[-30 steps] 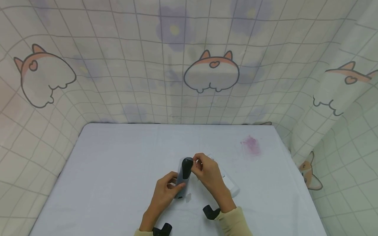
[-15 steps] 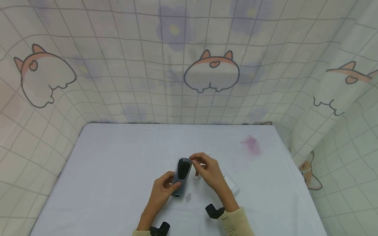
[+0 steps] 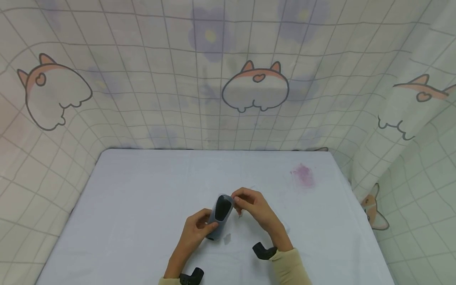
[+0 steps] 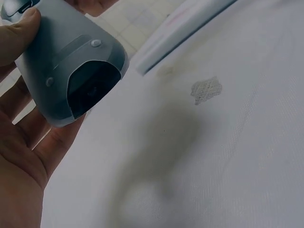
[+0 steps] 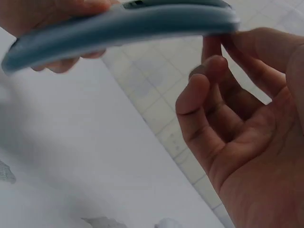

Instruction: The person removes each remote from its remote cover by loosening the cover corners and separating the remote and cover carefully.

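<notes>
A slim blue-grey handheld device point(image 3: 215, 227) with a glossy black oval panel point(image 3: 223, 208) is held tilted above the white table point(image 3: 149, 190). My left hand point(image 3: 194, 231) grips its lower half, thumb on the front and fingers behind. In the left wrist view the device point(image 4: 78, 57) has a dark opening at its rounded lower end and two small studs. My right hand point(image 3: 257, 206) is at the upper right edge, thumb and index finger pinching there; in the right wrist view its other fingers curl loosely below the device point(image 5: 118, 35).
A small grey patterned scrap point(image 3: 227, 238) lies on the table just below the device. Behind the right hand lies a flat white object point(image 4: 190, 31), mostly hidden in the head view. A pink stain point(image 3: 303, 175) marks the cloth at the back right. A grid-patterned curtain point(image 3: 178, 79) hangs around the table.
The device has turned so its black panel faces up more fully and its top leans right. My right hand and wrist have shifted slightly right, the fingertips staying near the device's upper edge.
</notes>
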### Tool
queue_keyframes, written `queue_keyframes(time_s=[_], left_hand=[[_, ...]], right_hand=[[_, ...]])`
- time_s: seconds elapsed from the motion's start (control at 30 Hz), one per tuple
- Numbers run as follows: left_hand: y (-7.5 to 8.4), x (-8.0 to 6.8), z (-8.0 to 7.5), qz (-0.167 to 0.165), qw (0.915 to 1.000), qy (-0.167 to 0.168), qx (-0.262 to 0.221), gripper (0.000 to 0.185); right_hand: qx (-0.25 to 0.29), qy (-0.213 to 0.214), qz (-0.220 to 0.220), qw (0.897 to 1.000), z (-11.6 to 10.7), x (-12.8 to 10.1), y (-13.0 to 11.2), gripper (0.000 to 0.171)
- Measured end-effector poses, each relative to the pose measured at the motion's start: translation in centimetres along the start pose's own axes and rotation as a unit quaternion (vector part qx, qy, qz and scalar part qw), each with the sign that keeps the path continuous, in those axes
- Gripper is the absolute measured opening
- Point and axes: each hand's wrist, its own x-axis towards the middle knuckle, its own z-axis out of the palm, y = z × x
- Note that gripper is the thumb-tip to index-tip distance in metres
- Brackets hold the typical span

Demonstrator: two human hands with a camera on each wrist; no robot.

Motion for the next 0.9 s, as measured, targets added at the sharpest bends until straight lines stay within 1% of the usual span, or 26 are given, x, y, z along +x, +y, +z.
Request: queue_keyframes(time_s=[0.2, 0.4, 0.5, 0.7, 0.9], left_hand=[[-0.1, -0.2, 0.0, 0.013, 0.9999, -0.009, 0.002, 0.025], [-0.2, -0.3, 0.1, 0.024, 0.9994, -0.017, -0.016, 0.023], [-0.2, -0.3, 0.1, 0.019, 0.9993, -0.02, -0.024, 0.023], [-0.1, -0.2, 0.2, 0.007, 0.9987, -0.033, -0.038, 0.022], [0.0, -0.1, 0.1, 0.01, 0.9962, -0.053, -0.069, 0.024]], right_hand=[[0.004, -0.03, -0.016, 0.999, -0.7, -0.1, 0.0, 0.018], [0.009, -0.046, -0.041, 0.998, -0.9, 0.0, 0.1, 0.016], [0.029, -0.042, -0.049, 0.997, -0.7, 0.1, 0.3, 0.017], [0.078, -0.037, -0.072, 0.994, 0.0, 0.2, 0.7, 0.025], [0.114, -0.044, -0.084, 0.989, 0.7, 0.4, 0.7, 0.019]])
